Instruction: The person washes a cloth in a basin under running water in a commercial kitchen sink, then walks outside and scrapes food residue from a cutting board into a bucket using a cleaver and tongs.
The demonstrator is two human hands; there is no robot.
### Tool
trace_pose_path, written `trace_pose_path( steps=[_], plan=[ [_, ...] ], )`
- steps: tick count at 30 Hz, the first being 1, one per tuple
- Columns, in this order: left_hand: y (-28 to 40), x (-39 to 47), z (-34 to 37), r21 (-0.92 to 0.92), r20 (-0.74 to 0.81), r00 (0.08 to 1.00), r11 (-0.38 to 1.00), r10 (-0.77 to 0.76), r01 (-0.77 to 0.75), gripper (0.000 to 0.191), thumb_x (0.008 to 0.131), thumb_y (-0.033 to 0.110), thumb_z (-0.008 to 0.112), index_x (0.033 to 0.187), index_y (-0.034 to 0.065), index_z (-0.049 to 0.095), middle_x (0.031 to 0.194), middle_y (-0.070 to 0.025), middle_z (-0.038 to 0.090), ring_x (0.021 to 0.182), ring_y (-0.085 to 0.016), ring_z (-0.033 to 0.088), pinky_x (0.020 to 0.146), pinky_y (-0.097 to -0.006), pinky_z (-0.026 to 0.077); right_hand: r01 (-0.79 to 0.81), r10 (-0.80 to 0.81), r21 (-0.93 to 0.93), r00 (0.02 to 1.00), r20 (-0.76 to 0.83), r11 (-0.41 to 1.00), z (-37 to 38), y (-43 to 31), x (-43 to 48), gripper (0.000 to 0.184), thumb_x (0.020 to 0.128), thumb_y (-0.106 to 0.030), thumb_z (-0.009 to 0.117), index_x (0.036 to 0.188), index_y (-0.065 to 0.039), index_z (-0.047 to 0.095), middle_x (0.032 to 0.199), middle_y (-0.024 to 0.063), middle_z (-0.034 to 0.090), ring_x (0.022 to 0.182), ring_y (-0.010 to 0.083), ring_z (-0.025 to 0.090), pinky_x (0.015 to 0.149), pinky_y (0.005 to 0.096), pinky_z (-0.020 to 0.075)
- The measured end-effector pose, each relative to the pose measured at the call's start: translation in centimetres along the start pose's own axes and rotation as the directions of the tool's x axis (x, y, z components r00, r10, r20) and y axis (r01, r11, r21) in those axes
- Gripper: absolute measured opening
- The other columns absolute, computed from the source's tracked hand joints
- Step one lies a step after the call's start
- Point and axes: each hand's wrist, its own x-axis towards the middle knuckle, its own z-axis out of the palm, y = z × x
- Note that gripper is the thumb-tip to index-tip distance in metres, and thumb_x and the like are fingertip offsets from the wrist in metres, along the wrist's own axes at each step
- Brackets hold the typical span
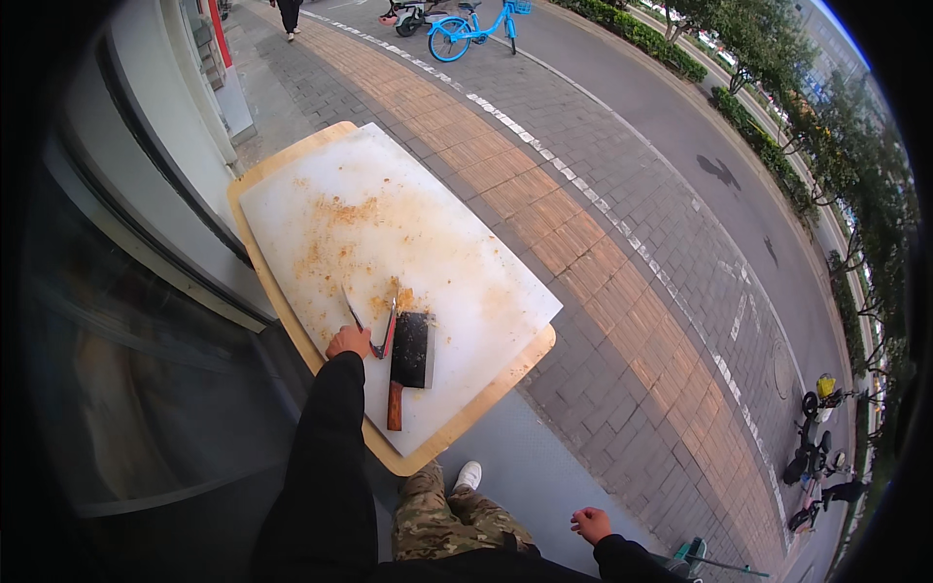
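My left hand [350,341] is at the near left part of a white cutting board [452,226], gripping one arm of metal tongs [391,326] with red parts. The tongs are spread in a V, their tips pointing away from me. Just right of them a cleaver [412,351] lies flat, its dark blade flecked with crumbs and its wooden handle [394,407] towards me. Brown crumbs and stains [346,211] mark the board. My right hand [590,525] hangs low on the right, away from the board, loosely curled with nothing seen in it.
The cutting board rests on a larger wooden board [481,397] with rounded corners. Beside it on the left stand a wall and a glass panel [168,408]. A paved sidewalk [583,255] runs along the right. A blue bicycle [474,30] and a walking person [289,14] are farther off.
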Motion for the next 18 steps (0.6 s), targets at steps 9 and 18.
trace_pose_path(
  steps=[9, 18],
  plan=[
    [-1.1, 2.6, -2.5, -0.161, -0.006, 0.981, 0.968, 0.192, -0.191, 0.044, 0.084, 0.039, 0.059, 0.098, 0.0005, 0.074, 0.107, -0.0265, 0.071, 0.097, -0.042, 0.071, 0.093, -0.0505, 0.053, -0.039, 0.043, 0.051, 0.996, -0.082, 0.998, 6.9, -5.5, -4.9, 0.024, 0.094, -0.022, 0.062, 0.090, 0.001, 0.068, 0.086, 0.0092, 0.073, 0.072, 0.0174, 0.072, 0.063, 0.0306, 0.0544],
    [-11.9, -6.6, -8.3, -0.962, 0.270, 0.868, 0.068, 0.417, 0.266, 0.019, 0.104, 0.027, 0.054, 0.107, 0.0077, 0.054, 0.089, -0.0070, 0.068, 0.076, -0.018, 0.071, 0.066, -0.0316, 0.060, 0.115, -0.116, 0.075, 0.993, 0.008, 0.991, 14.6, -10.6, -7.7, 0.022, 0.095, -0.022, 0.064, 0.094, 0.000, 0.068, 0.088, 0.0061, 0.073, 0.075, 0.0163, 0.071, 0.068, 0.0308, 0.0539]
  ],
)
